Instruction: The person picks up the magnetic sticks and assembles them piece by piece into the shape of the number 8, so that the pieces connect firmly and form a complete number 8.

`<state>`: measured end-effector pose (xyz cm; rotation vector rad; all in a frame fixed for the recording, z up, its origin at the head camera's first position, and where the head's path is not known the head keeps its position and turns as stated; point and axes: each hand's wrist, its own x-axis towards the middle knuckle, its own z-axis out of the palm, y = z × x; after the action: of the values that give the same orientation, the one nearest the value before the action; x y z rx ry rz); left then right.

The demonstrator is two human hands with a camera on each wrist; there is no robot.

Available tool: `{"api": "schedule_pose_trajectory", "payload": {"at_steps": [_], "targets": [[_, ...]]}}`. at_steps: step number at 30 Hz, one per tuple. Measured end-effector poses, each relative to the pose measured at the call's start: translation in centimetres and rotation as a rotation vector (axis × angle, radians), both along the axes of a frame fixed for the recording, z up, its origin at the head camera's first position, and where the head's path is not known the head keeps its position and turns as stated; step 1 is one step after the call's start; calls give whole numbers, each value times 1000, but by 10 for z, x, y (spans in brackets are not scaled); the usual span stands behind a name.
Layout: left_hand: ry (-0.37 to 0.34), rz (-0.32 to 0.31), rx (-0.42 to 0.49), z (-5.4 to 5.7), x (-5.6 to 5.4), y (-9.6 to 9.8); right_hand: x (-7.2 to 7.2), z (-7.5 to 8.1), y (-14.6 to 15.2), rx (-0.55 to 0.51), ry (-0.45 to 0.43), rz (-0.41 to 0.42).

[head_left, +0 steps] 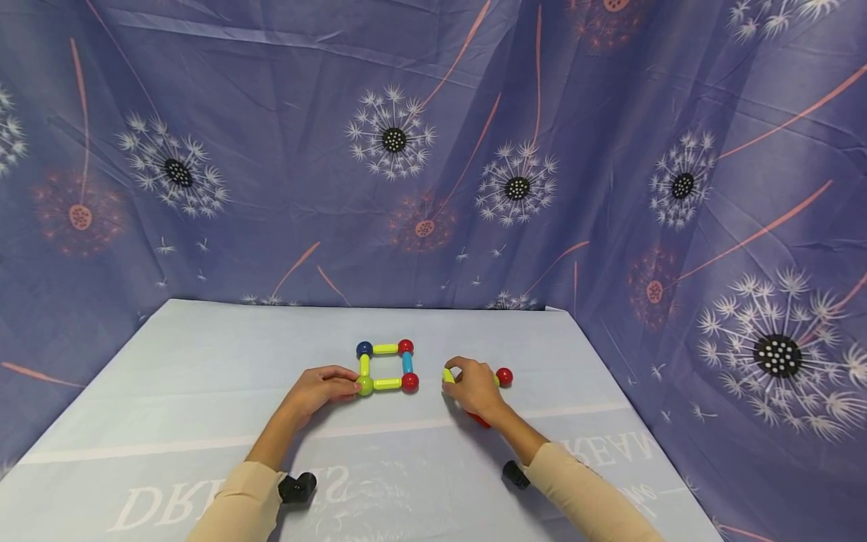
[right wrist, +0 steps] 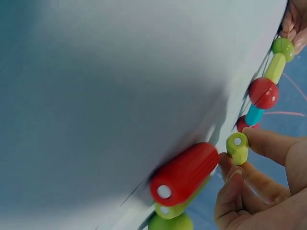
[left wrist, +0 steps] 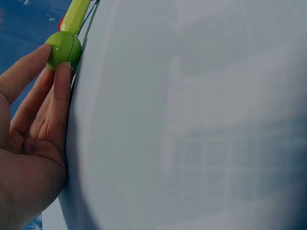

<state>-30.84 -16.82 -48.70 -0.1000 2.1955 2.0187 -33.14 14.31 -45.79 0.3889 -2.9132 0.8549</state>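
Observation:
On the table lies a square frame of magnetic rods and balls, with a blue ball, two red balls and a green ball at its corners. Three of its rods are yellow-green; the right one is a light blue rod. My left hand pinches the green ball at the near left corner with its fingertips. To the right of the frame, my right hand pinches a loose yellow-green rod between thumb and fingers, its end facing the wrist camera.
Beside my right hand lie a red rod, another yellow-green rod and a green ball. A loose red ball is just right of that hand. A patterned curtain stands behind the pale cloth-covered table.

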Motion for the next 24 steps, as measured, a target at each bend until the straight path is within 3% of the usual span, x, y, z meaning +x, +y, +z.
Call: {"api": "schedule_pose_trajectory", "payload": {"at_steps": [17,24], "targets": [[10,-15,-4,0,2,-1,12,9,-29,-203,-55,81],[4,-21,2,1,1,-1,17,9,-41,-240,-89,107]]}}
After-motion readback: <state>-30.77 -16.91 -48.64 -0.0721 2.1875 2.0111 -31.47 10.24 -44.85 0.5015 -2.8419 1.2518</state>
